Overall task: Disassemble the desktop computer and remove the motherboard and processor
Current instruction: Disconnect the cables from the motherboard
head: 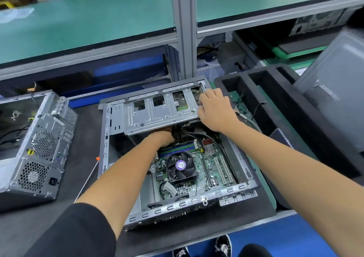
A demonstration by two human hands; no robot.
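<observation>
Drive cage (157,115) gripped at its right edge by right hand (214,109); left hand (163,136) reaches under it, grasp not visible. Motherboard (197,170) seated in chassis (236,189); cables should be cleared before cage is lifted.

Single head-worn view, wide-angle, looking forward and steeply down from above the person's own arms, close over the workbench. Right hand (214,110) sits just above frame centre, left hand (163,136) below-left of it; shelving rises beyond both, shoes below.
</observation>
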